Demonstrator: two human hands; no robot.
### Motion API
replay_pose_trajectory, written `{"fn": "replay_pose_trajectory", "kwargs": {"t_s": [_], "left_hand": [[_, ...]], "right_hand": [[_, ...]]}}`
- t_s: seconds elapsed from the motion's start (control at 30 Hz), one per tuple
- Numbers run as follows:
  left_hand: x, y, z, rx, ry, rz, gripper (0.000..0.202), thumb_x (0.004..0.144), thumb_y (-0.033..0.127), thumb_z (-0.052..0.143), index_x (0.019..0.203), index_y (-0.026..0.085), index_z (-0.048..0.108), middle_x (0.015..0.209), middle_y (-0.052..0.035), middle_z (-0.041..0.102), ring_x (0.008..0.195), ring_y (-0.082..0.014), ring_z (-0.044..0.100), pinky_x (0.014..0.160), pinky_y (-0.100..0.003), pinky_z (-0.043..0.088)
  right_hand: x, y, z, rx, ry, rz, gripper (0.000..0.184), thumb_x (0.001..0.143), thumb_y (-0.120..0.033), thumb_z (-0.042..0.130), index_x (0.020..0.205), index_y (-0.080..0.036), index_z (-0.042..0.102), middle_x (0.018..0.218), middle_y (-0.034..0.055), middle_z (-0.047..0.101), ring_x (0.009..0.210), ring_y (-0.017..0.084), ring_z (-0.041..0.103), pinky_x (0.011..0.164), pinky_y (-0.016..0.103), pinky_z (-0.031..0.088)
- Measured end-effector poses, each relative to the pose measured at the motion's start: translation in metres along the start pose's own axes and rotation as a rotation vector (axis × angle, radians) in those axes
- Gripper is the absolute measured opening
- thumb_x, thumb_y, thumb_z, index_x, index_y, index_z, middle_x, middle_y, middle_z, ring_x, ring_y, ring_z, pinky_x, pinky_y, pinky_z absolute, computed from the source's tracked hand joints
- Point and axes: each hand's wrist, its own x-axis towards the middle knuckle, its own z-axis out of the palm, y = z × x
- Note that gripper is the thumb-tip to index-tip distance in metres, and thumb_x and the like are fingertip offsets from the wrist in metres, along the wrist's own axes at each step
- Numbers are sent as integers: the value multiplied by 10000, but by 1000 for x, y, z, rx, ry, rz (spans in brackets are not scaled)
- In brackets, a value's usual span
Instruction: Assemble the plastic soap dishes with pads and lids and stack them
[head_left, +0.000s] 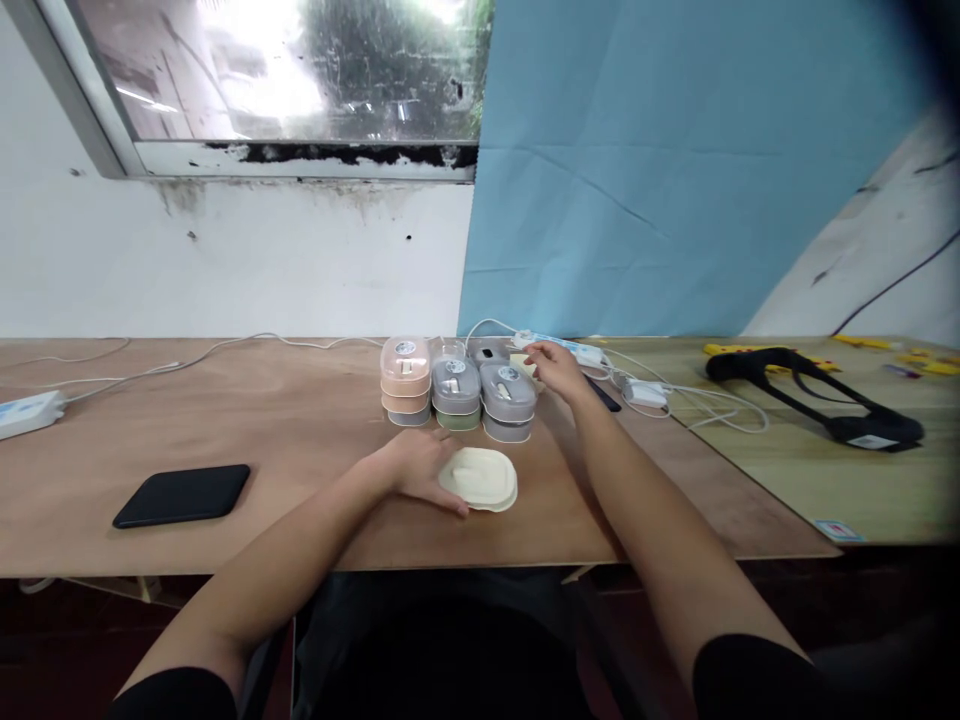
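Near edge of the tabletop (pixel 300 430): cream oval piece (pixel 484 478) lying flat, lid or shallow box, cannot tell which; taken as landmark. Left hand (pixel 427 470) at its left end, fingers spread, thumb along the near-left rim, not closed round it. Handling, by judgement: light thin plastic, fairly stiff, smooth enough to slide, rim likely to flex under a hard pinch; best hold is thumb and fingers across the 2 long sides, just under the rim. Well left of the piece, a black slab (pixel 184 495). Just beyond the piece, 3 stacks of rounded boxes: peach stack (pixel 405 382) to far left, green-based stack (pixel 456 395) straight beyond, grey stack (pixel 508 402) to far right. Right hand (pixel 556 370) past the piece's far-right side, beside the grey stack; fingers bent over a second cream piece (pixel 526 366), partly hidden; whether they grip it, cannot tell. Farther right of the landmark: white adapter (pixel 645 393), black strap frame (pixel 810 395). Beyond all, power strip (pixel 589 353), then blue sheet (pixel 637 180) on the wall.
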Motion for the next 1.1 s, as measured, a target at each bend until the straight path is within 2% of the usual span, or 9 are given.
{"fn": "replay_pose_trajectory", "kwargs": {"t_s": [0.1, 0.2, 0.37, 0.47, 0.57, 0.7, 0.87, 1.0, 1.1], "left_hand": [[-2, -5, 1, 76, -6, -43, 898, 535, 877, 524, 1059, 152, 606, 1041, -156, 629, 899, -325, 625, 756, -387, 484], [-3, -8, 1, 124, -12, -96, 913, 542, 900, 477, 1019, 134, 612, 1011, -166, 620, 874, -333, 622, 731, -394, 482], [-3, -8, -1, 120, -58, -150, 857, 608, 874, 455, 1023, 141, 614, 1008, -158, 612, 871, -317, 621, 710, -372, 479], [-2, -9, 1, 84, -54, -157, 821, 652, 838, 464, 1110, 168, 580, 1065, -143, 603, 918, -305, 614, 730, -362, 480], [-2, -12, 5, 85, -59, -189, 717, 746, 743, 467, 1191, 184, 531, 1155, -140, 579, 951, -294, 611, 745, -358, 481], [-2, -13, 6, 127, -51, -225, 584, 822, 603, 478, 1227, 183, 503, 1182, -142, 574, 946, -291, 618, 731, -357, 484], [-4, -11, -3, 118, 58, -165, 507, 861, 571, 440, 1188, 197, 541, 1110, -119, 600, 888, -273, 625, 696, -349, 480], [-5, -11, -9, 93, 97, -134, 439, 851, 562, 472, 1060, 203, 613, 1031, -99, 629, 859, -255, 625, 669, -320, 460], [-8, -13, -11, -12, 243, -215, 417, 852, 567, 480, 991, 202, 625, 919, -74, 658, 823, -230, 621, 669, -304, 439]], "right_hand": [[18, 0, 5, -185, -180, -53, 354, 861, -237, 470, 1165, -152, 631, 863, 76, 706, 641, 131, 591, 690, 272, 481], [33, -6, 7, -383, -340, -165, 391, 819, -154, 509, 1184, -170, 646, 953, 69, 718, 760, 158, 623, 764, 269, 462], [51, -14, 3, -628, -491, -269, 232, 741, -134, 608, 924, -191, 739, 885, 39, 729, 812, 185, 635, 725, 249, 434], [54, -17, -2, -641, -394, -317, 131, 746, -207, 634, 834, -208, 731, 862, 28, 726, 807, 192, 633, 700, 258, 426], [43, -19, -2, -509, -162, -301, 157, 785, -283, 603, 872, -207, 708, 864, 35, 720, 769, 185, 626, 694, 273, 431], [5, -29, 4, -247, 131, -248, 272, 741, -437, 652, 857, -190, 655, 790, 35, 693, 643, 160, 581, 643, 276, 436], [-52, -60, 11, -38, 384, -274, 328, 751, -521, 614, 754, -198, 557, 648, 8, 583, 580, 141, 514, 583, 264, 412], [-78, -78, 12, 183, 386, -339, 355, 773, -562, 542, 712, -219, 470, 566, -20, 495, 516, 132, 471, 532, 262, 395], [-91, -81, 16, 273, 328, -348, 420, 762, -640, 465, 685, -228, 443, 512, -26, 453, 467, 133, 434, 495, 274, 376]]}}
